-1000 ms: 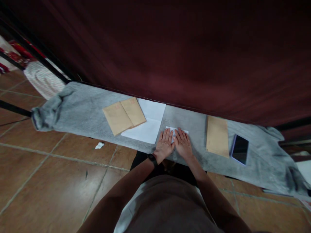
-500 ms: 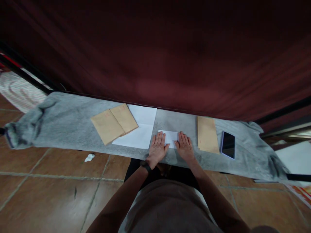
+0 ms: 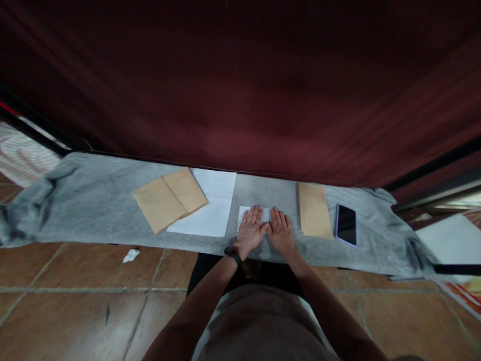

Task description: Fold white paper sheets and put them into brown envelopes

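A small folded sheet of white paper (image 3: 242, 212) lies on the grey cloth in front of me, mostly covered by my hands. My left hand (image 3: 251, 231) rests flat on it, fingers stretched out and pointing away from me. At the paper's right side my right hand (image 3: 281, 231) lies flat too, its fingers extended. The two thumbs meet or nearly meet over the paper. To the left are larger white sheets (image 3: 220, 205) with a crease across them. Brown envelopes (image 3: 160, 204) overlap their left part.
A stack of brown envelopes (image 3: 314, 210) lies to the right, with a phone (image 3: 346, 224) beside it. The grey cloth (image 3: 101, 200) covers a long narrow surface. A dark red curtain (image 3: 240, 100) hangs behind. On the tiled floor is a crumpled white scrap (image 3: 131, 255).
My left hand has slid right across the small paper, so the hands are now close together with thumbs near each other. The whole view has shifted slightly.
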The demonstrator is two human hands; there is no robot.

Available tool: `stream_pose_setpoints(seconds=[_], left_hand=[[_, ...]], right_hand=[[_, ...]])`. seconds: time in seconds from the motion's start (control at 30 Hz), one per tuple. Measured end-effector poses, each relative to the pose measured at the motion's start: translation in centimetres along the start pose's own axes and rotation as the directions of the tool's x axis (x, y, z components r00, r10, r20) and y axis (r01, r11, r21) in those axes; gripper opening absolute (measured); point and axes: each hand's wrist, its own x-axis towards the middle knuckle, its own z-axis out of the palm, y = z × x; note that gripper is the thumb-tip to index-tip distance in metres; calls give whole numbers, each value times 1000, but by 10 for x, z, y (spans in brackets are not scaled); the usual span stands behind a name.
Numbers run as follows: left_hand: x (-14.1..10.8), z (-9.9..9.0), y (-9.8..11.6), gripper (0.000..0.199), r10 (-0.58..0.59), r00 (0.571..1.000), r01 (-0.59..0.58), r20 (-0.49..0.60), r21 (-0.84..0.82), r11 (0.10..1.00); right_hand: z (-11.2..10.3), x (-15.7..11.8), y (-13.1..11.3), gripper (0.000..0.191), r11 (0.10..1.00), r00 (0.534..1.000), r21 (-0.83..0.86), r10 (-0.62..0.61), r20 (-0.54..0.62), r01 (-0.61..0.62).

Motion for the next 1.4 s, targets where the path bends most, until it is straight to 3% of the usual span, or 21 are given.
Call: stream_pose_setpoints(seconds=[0.17,0.37,0.57,0.73,0.93,1.13,1.27,1.4], left_hand=[[-12,-4,-20,65,-38,999,38,-23,34,999],[-36,-12,-24,65,-110,993,111,-34,55,992],[-58,-20,-25,58,-16,1000,17,-18,79,997],[-58,-21,-25,59,-10,1000,12,-19,93,996],[-58,-17,-28,61,10,999,-8,-32,91,996],[-61,-13,-29,61,-17,996,26,-85,101,995],[-55,-9,-16,60,-73,987,84,-141,75,994],[-35,-2,4,55,39,996,-36,-78,36,999]], right_hand=[[2,1,-1,58,1000,999,23,9,-36,-8],[0,2,-2,59,999,1000,29,23,-8,-23],[-4,3,-3,58,998,999,53,30,-20,-29],[-12,-2,-15,57,996,999,80,30,-35,-27],[-20,-27,-35,54,977,982,114,-185,33,181],[-25,-43,-18,59,986,988,68,-152,10,151],[-26,-48,-11,60,988,990,64,-140,-7,140],[-26,-48,-12,57,989,991,75,-130,-4,130]])
